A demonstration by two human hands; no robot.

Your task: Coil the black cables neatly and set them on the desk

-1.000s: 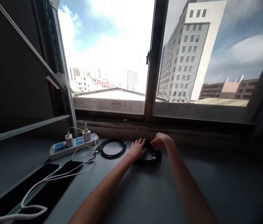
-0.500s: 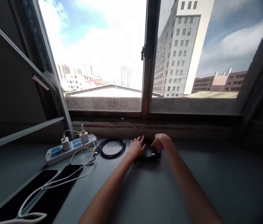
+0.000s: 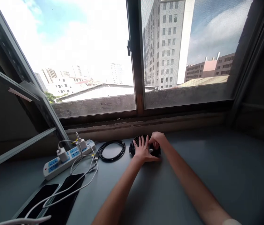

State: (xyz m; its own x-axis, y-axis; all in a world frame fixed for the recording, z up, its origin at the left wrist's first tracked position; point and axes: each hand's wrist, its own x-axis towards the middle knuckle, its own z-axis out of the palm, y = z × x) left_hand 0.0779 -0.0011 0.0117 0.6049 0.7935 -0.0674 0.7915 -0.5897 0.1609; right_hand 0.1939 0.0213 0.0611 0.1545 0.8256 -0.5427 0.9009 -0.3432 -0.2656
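Observation:
A thick black coiled cable (image 3: 132, 147) lies on the grey table near the window wall. My left hand (image 3: 143, 152) rests on top of this coil, its fingers spread wide and the thumb stretched to the right. At the coil's right side is my right hand (image 3: 157, 139), its fingers bent down and pressed together; what they hold, if anything, is hidden. A small white piece (image 3: 151, 150) shows between the hands. Left of them a thinner black cable (image 3: 111, 159) lies in a ring, touched by neither hand.
A white power strip (image 3: 70, 158) with two white chargers stands at the left. White cables (image 3: 85, 184) run from it over dark phones or tablets (image 3: 72, 184). A metal frame (image 3: 19, 147) rises at the left, and a window (image 3: 139, 93) lies behind the table.
My left hand has moved right and spread over the coil. My right hand stays by the coil's right side. The whole view has tilted and shifted.

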